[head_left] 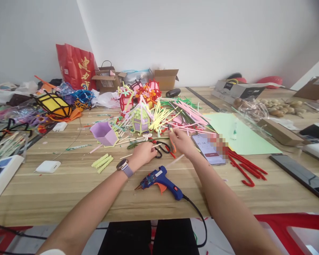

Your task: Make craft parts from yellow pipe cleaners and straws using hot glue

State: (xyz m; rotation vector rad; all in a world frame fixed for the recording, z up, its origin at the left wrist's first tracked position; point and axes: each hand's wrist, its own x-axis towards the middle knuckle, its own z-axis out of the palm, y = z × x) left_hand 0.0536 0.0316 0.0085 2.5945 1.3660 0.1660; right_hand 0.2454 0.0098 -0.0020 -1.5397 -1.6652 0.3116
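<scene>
My left hand (144,155), with a watch on the wrist, is closed around a thin pale stick (156,145). Black-handled scissors (164,151) lie beside its fingertips. My right hand (182,142) has its fingers pinched together at the edge of a pile of yellow pipe cleaners (162,115); what is in the pinch is too small to name. An orange handle (172,144) shows along that hand's left side. In front of both hands lies a blue glue gun (159,179). A purple hexagonal cup (104,134) and yellow twisted strips (102,162) are to the left.
A yellow-and-purple lantern (140,118) stands behind my hands, with pink pipe cleaners (192,112) beside it. A phone (208,148), red pipe cleaners (248,170) and a green sheet (244,134) lie right. The glue gun's cord (202,216) hangs over the front edge.
</scene>
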